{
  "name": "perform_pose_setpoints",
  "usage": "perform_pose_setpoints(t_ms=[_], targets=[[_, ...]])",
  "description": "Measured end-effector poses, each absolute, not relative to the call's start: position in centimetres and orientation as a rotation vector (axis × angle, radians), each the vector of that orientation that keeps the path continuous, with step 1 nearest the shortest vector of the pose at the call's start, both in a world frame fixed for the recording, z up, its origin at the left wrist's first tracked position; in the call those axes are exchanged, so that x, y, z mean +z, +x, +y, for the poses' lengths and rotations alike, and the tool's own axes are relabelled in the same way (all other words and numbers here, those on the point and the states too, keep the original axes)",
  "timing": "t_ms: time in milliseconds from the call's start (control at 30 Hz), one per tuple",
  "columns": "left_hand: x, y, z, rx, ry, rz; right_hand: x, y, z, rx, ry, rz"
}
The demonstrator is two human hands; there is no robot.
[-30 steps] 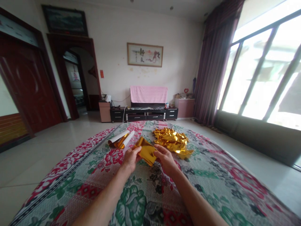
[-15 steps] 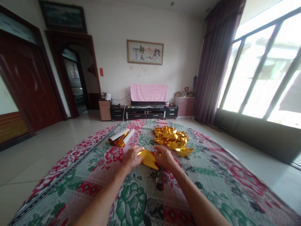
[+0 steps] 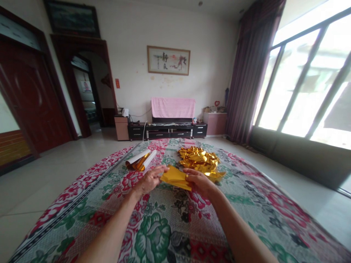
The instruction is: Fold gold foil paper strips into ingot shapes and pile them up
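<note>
Both hands hold one folded sheet of gold foil paper (image 3: pixel 174 176) just above a floral cloth (image 3: pixel 164 226). My left hand (image 3: pixel 149 179) pinches the sheet's left edge with its fingers stretched along it. My right hand (image 3: pixel 199 182) grips the right end, fingers curled over it. Just beyond the sheet lies a heap of folded gold foil pieces (image 3: pixel 199 160). To the left of it rests a loose roll of gold foil with a white backing (image 3: pixel 141 160).
The floral cloth covers a wide round surface with tiled floor (image 3: pixel 55 175) around it. Farther off are a low dark TV cabinet (image 3: pixel 168 131) with a pink cover, a dark wooden door (image 3: pixel 30 106) on the left and large windows (image 3: pixel 309 76) with a purple curtain on the right.
The gold sheet was held up and open, then was pressed down and folded. It now lies flatter and wider between my hands, with my right hand shifted slightly right.
</note>
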State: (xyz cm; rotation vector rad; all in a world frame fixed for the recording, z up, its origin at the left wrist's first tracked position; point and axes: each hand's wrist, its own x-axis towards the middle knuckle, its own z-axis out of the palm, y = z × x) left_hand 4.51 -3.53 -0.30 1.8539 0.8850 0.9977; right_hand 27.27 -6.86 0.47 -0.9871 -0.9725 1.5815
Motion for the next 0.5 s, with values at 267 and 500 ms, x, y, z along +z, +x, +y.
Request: perform_pose_setpoints(t_ms=[267, 500], targets=[[0.07, 4.32, -4.45, 0.824, 1.545, 0.794, 0.44, 27.18, -7.15, 1.594, -1.1, -1.008], [-0.4, 3.96, -4.35, 0.781, 1.413, 0.814, -0.02, 27.11, -6.8, 1.518, -1.091, -1.089]])
